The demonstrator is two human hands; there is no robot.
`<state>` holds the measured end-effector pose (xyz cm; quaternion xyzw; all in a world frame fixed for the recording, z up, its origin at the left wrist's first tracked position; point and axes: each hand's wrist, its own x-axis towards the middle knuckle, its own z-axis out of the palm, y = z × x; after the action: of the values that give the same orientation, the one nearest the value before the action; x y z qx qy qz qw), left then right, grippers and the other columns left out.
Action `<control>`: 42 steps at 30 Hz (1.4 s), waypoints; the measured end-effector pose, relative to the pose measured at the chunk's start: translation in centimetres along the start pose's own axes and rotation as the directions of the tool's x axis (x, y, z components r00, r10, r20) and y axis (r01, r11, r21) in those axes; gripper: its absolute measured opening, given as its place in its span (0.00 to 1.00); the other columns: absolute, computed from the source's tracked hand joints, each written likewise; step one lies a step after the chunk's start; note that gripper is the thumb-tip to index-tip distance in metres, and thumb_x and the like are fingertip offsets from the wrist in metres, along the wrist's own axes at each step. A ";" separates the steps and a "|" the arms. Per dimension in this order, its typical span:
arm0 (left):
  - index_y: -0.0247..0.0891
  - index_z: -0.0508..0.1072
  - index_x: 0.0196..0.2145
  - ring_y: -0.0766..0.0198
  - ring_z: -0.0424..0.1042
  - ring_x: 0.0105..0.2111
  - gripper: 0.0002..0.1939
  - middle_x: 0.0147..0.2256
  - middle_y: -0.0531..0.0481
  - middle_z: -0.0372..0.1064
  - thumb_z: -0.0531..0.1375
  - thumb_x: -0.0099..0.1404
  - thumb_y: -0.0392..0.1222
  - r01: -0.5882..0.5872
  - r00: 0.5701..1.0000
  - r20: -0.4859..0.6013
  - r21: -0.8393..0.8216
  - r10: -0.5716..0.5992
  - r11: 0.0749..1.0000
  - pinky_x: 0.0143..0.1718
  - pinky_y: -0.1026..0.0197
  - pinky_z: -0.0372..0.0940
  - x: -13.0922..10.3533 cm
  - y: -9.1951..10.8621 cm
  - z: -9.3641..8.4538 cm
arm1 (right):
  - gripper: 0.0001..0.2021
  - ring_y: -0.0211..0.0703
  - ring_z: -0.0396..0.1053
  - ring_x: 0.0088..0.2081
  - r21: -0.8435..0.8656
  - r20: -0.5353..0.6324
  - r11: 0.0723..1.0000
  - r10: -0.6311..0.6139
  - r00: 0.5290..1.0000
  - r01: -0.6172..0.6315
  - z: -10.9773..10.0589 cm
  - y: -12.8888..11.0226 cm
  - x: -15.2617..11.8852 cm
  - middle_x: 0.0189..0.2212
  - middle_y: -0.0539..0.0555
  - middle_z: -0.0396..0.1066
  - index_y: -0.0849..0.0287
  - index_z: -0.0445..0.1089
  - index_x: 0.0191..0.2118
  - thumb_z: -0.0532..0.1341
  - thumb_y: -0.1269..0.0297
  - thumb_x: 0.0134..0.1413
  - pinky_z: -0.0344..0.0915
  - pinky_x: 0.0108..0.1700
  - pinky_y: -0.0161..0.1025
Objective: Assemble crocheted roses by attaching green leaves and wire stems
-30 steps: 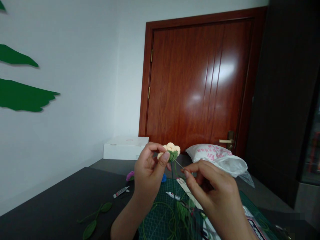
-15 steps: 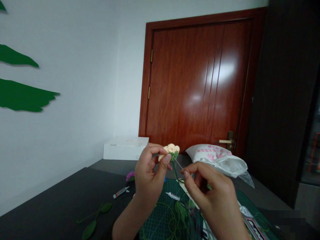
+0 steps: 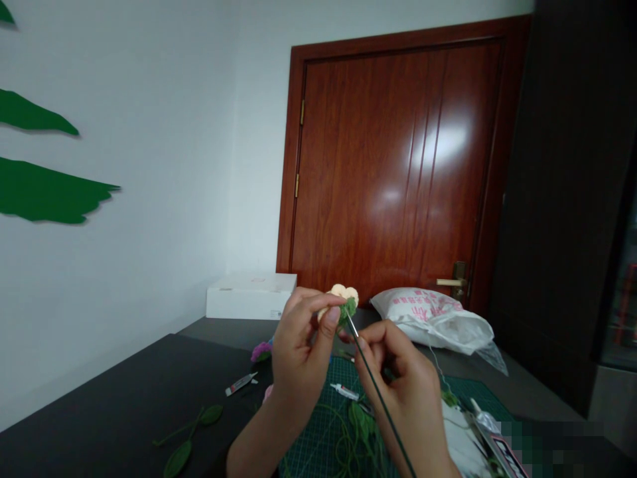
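Fingers (image 3: 332,317) pinch cream flower (image 3: 344,293); right hand (image 3: 398,372) apparently grips stem (image 3: 378,398).

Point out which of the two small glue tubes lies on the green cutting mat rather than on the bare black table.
It is the glue tube just below the left hand, lying on the green cutting mat. The other tube lies farther left, on the black table.

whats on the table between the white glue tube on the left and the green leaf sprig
Nothing: in the head view, bare dark table runs from the glue tube down to the leaf sprig.
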<state>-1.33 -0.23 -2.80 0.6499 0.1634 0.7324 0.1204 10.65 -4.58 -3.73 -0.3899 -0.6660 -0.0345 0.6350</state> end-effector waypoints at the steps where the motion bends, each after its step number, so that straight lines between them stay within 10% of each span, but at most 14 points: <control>1: 0.42 0.76 0.41 0.61 0.70 0.41 0.08 0.39 0.49 0.68 0.59 0.67 0.34 0.005 1.000 -0.008 0.010 -0.005 1.000 0.41 0.61 0.66 -0.1 0.0 0.0 | 0.09 0.34 0.58 0.18 -0.004 -0.003 1.000 -0.001 1.000 0.001 0.1 0.0 -0.2 0.17 0.42 0.54 0.57 0.65 0.28 0.55 0.68 0.60 0.54 0.21 0.31; 13: 0.39 0.71 0.42 0.59 0.74 0.45 0.06 0.43 0.47 0.69 0.60 0.66 0.35 0.106 0.990 0.108 -0.098 -0.096 0.989 0.45 0.58 0.72 0.6 0.3 -0.8 | 0.07 0.34 0.61 0.19 -0.105 -0.075 0.979 -0.182 0.981 0.173 0.8 0.4 -0.8 0.19 0.44 0.60 0.57 0.65 0.31 0.56 0.71 0.61 0.55 0.23 0.32; 27: 0.39 0.71 0.38 0.57 0.75 0.47 0.09 0.46 0.45 0.69 0.61 0.62 0.27 -0.200 0.979 0.048 0.116 0.196 0.973 0.47 0.53 0.72 0.3 0.0 -1.7 | 0.05 0.34 0.65 0.21 -0.150 -0.108 0.939 -0.327 0.939 0.310 1.3 0.8 -1.2 0.22 0.48 0.67 0.59 0.67 0.35 0.56 0.74 0.61 0.59 0.23 0.31; 42: 0.39 0.71 0.38 0.55 0.74 0.47 0.10 0.46 0.45 0.69 0.61 0.62 0.27 -0.187 0.982 0.020 0.122 0.186 0.975 0.47 0.51 0.72 0.2 0.6 -1.8 | 0.06 0.37 0.68 0.26 -0.138 -0.098 0.907 -0.412 0.906 0.397 0.8 1.2 -0.7 0.25 0.50 0.69 0.60 0.69 0.37 0.56 0.74 0.61 0.63 0.27 0.32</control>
<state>-3.17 -0.88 -2.56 0.6717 0.1462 0.7261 0.0117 10.59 -3.58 -5.04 -0.2762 -0.6883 -0.2283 0.6307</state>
